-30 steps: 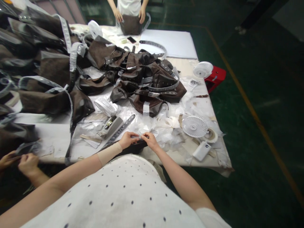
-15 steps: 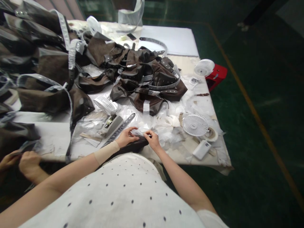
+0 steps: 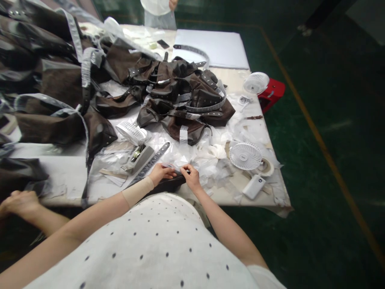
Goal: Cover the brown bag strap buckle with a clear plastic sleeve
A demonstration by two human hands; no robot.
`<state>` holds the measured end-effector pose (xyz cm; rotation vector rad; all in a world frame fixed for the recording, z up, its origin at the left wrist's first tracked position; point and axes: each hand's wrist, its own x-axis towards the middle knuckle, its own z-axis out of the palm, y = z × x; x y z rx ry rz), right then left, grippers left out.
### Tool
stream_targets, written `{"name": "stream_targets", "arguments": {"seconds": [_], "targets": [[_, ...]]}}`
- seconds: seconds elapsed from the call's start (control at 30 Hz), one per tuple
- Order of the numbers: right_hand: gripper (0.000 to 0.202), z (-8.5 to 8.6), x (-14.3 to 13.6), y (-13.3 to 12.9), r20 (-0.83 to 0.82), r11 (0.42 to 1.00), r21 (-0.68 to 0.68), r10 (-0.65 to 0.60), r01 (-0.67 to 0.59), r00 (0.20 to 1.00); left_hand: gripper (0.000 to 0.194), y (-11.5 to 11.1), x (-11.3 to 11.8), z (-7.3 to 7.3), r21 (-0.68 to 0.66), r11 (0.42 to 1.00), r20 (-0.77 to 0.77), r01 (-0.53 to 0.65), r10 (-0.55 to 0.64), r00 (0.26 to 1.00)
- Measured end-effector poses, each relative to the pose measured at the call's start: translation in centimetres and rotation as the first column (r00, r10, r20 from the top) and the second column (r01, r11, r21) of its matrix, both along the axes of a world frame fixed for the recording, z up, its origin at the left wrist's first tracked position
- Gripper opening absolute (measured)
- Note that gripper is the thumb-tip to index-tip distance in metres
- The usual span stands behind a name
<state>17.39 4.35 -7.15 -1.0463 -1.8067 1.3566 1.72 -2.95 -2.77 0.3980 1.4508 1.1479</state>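
L hand (image 3: 161, 175) + R hand (image 3: 191, 177), lower ctr., both pinching clear film (image 3: 172, 165) above dk leather-look piece (image 3: 169, 185); prob. film-positioning step, next move needs light, even tension.

Soft, even light brightens the table (image 3: 219, 196), whitest on the board (image 3: 216, 48) at its far end. The floor (image 3: 319, 192) right of it lies dim. Bags (image 3: 28, 40) heaped on its left show glare and slight blur.

workpiece (image 3: 171, 185) at tbl's (image 3: 221, 196) front edge, tape dispenser (image 3: 140, 159) & strap (image 3: 154, 159) back-l, fan (image 3: 245, 156) back-r, bags (image 3: 186, 94) piled farther back.
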Motion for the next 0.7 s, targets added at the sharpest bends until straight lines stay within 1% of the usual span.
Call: {"name": "stream_targets", "arguments": {"seconds": [0.17, 0.23, 0.33, 0.47, 0.5, 0.57, 0.63, 0.67, 0.7], "targets": [[0.021, -0.8, -0.5, -0.5, -0.025, 0.995, -0.06, -0.086, 0.084, 0.996, 0.021, -0.2, 0.6, -0.7, 0.002, 0.998, 0.073, -0.067, 0.067, 0.995], [0.022, -1.1, -0.6, -0.5, -0.036, 0.991, -0.092, -0.097, 0.093, 0.995, 0.023, -0.4, 0.7, -0.9, 0.008, 0.997, 0.088, -0.082, 0.081, 0.993], [0.026, -0.9, -0.5, -0.1, -0.071, 0.989, -0.148, -0.039, 0.028, 0.997, 0.026, -0.6, 0.6, -1.0, 0.017, 0.996, 0.11, -0.089, 0.086, 0.99], [0.031, 0.4, 0.2, 0.9, -0.133, 0.976, -0.201, 0.06, -0.087, 0.989, 0.032, -0.9, 0.3, -1.0, 0.026, 0.997, 0.129, -0.075, 0.071, 0.989], [0.033, 0.8, 0.4, 1.1, -0.134, 0.977, -0.181, 0.089, -0.112, 0.987, 0.032, -0.9, 0.3, -1.0, 0.025, 0.997, 0.128, -0.069, 0.065, 0.99], [0.031, 1.6, 0.5, 1.5, -0.097, 0.983, -0.073, 0.16, -0.167, 0.982, 0.031, -0.9, 0.2, -1.1, 0.022, 0.998, 0.12, -0.058, 0.055, 0.991], [0.018, 2.0, 0.5, 1.7, -0.028, 0.975, 0.07, 0.213, -0.211, 0.977, 0.027, -0.9, 0.2, -1.1, 0.018, 0.998, 0.112, -0.052, 0.05, 0.993], [0.013, 2.1, 0.5, 1.7, -0.002, 0.968, 0.121, 0.22, -0.218, 0.975, 0.025, -0.9, 0.2, -1.1, 0.014, 0.999, 0.108, -0.051, 0.049, 0.993], [0.012, 2.1, 0.4, 1.7, 0.014, 0.964, 0.154, 0.219, -0.218, 0.976, 0.023, -0.8, 0.2, -1.1, 0.01, 0.999, 0.104, -0.052, 0.05, 0.993]]}}
